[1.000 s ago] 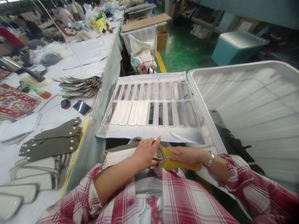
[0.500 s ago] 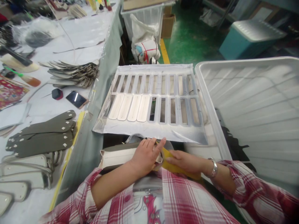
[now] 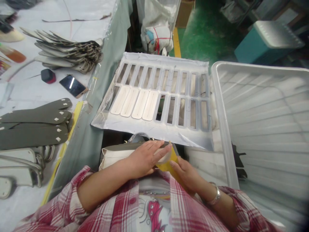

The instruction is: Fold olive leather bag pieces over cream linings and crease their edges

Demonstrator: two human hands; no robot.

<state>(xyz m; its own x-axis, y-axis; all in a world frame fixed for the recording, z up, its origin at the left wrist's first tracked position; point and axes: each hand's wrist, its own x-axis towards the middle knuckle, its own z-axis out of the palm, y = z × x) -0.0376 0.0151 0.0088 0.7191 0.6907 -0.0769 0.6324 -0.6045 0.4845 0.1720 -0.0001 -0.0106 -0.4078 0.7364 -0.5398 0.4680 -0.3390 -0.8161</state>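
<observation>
My left hand (image 3: 146,158) lies flat, fingers together, on the cream-lined folded panel (image 3: 120,158). My right hand (image 3: 183,177) touches the yellow sheet (image 3: 166,166), clamped or not I cannot tell. A flat palm steadies the stiff edge. Beyond lie the slotted white tray (image 3: 154,127), holding smooth cream strips (image 3: 131,103), and, at right, the ribbed white plastic crate (image 3: 263,106).

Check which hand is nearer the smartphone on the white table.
Left. The left hand sits below and right of the smartphone in view, past the table edge. The right hand is farther off, beyond the left hand, at the yellow piece.
</observation>
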